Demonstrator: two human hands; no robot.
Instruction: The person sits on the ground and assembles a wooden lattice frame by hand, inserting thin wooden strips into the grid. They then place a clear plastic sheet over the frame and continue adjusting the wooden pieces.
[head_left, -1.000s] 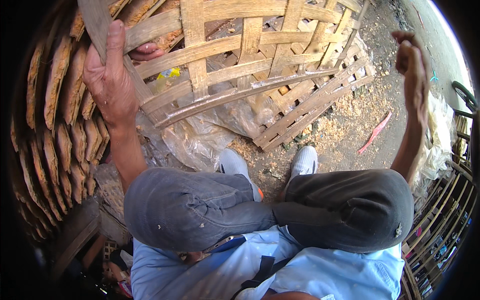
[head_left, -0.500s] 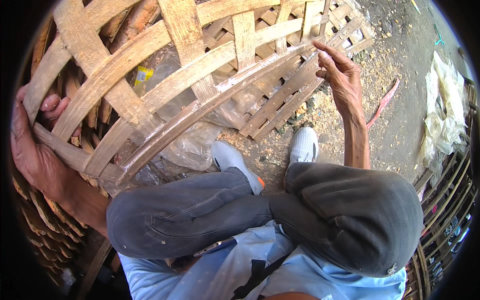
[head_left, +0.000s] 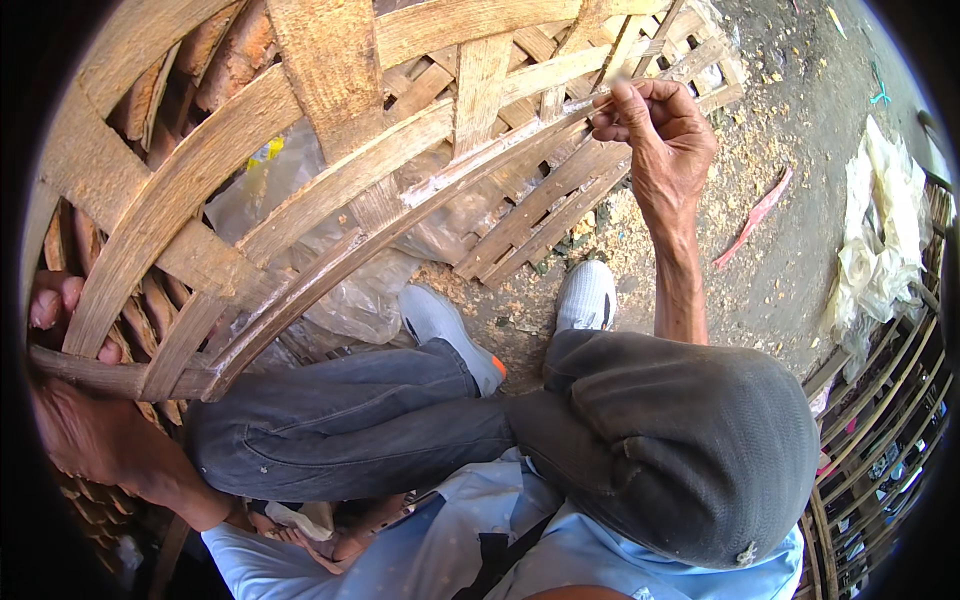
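A large woven bamboo lattice (head_left: pixel 320 70) with wide, curved strips spans the upper left, slanting in front of my legs. Its long rim strip (head_left: pixel 440 185) carries whitish marks. At the far left my left hand (head_left: pixel 85 420) is closed around the lattice's near edge, fingers curled through a gap and palm below. My right hand (head_left: pixel 660 125) is at the far end of the rim, thumb and fingers pinched together on the strip there. The fingertips partly cover the spot they grip.
Bamboo pieces (head_left: pixel 235 65) are stacked under the lattice. A flat woven panel (head_left: pixel 545 215) and clear plastic (head_left: pixel 360 300) lie beyond my shoes (head_left: pixel 585 298). Wood shavings (head_left: pixel 640 260) litter the ground. Crumpled plastic (head_left: pixel 870 240) rests beside a slatted bamboo basket (head_left: pixel 880 420) at right.
My right hand has gone from an outstretched index finger to a pinch on the rim. The lattice and my left hand appear lower and further left, as the view has shifted.
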